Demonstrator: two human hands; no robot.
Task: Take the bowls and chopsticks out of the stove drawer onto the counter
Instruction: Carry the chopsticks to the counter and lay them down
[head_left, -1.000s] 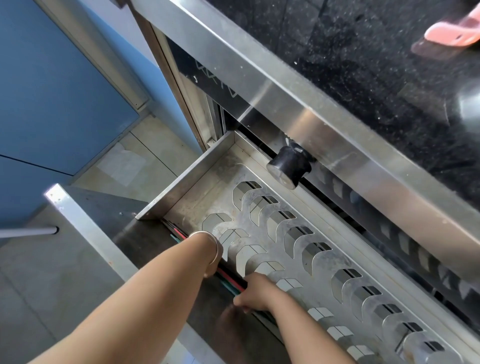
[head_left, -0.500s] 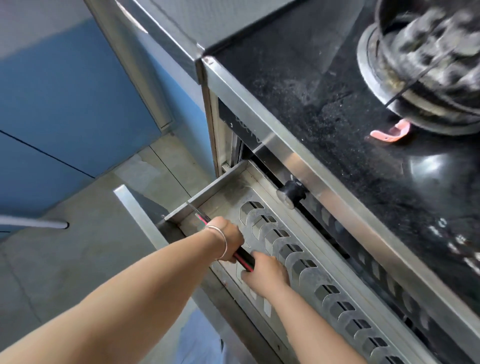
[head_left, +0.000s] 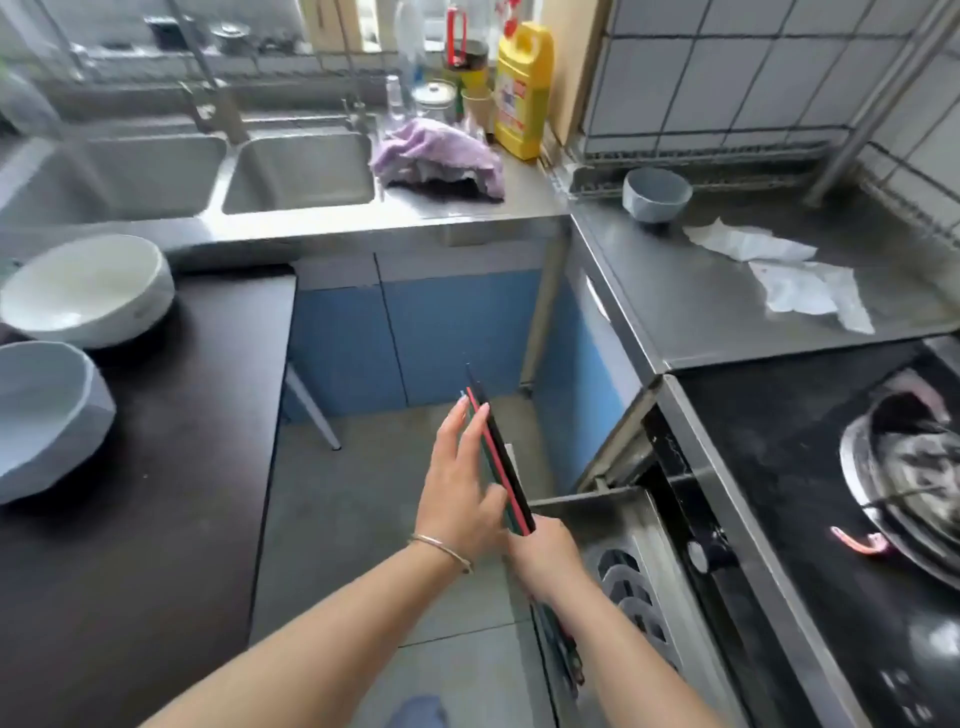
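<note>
- The chopsticks (head_left: 500, 457) are out of the stove drawer (head_left: 631, 571) and up in the air over the floor, a bundle of black, red and greenish sticks pointing away from the person.
- The right hand (head_left: 545, 558) is closed around the bundle's near end; the left hand (head_left: 460, 493) lies flat along the sticks with fingers stretched out and thumb tucked under, steadying rather than clamping.
- To do this step well, I would judge: keep the right fist tight so no single stick slides out, let the left palm square the tips, then carry the bundle level to a bare patch of counter and lay it down flat — not on end, where it would roll or scatter.
- The dark counter (head_left: 171, 519) on the left looks the nearest landing place; the steel counter (head_left: 727, 291) beyond the stove also has room beside the crumpled paper (head_left: 800, 280).
- Containers: a white bowl (head_left: 88, 288) and a grey-blue bowl (head_left: 47, 415) sit on the dark counter, both apparently empty; a smaller grey-blue bowl (head_left: 655, 195) stands on the steel counter, its inside not visible.
- The drawer stands open at lower right — only its slotted metal rack shows, with no bowls visible in the part in view.
- The double sink (head_left: 296, 171) looks empty; a purple cloth (head_left: 441, 156) is heaped beside it.
</note>
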